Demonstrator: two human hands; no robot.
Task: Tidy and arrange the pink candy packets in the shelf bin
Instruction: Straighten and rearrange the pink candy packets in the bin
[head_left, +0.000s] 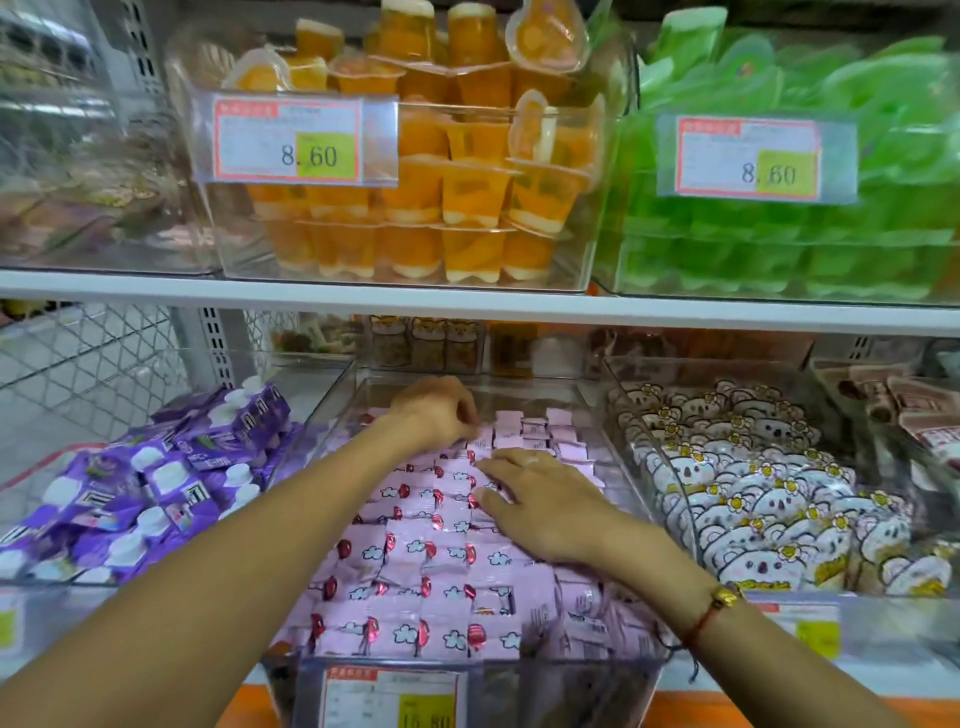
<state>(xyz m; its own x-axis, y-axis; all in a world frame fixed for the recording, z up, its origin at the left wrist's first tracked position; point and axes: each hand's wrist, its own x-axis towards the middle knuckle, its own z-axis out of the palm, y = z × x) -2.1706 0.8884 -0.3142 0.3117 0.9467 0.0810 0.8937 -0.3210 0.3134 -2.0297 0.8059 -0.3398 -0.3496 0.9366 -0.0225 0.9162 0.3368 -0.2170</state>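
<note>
Two hands are seen in one clear plastic bin (332, 415) on the lower shelf, flanked by two more clear bins. Dozens of pink candy packets (415, 551) fill it, too many to be counted exactly: small, square, glossy wrappers printed with white clouds and red marks, laid in overlapping rows. The left hand (436, 410) is reached to the back, its fingers curled down onto a packet; whether one is pinched cannot be told. The right hand (540, 499) is laid flat on the packets, fingers straight and spread. Purple pouches (156, 483) lie left, koala-printed packs (753, 493) right.
</note>
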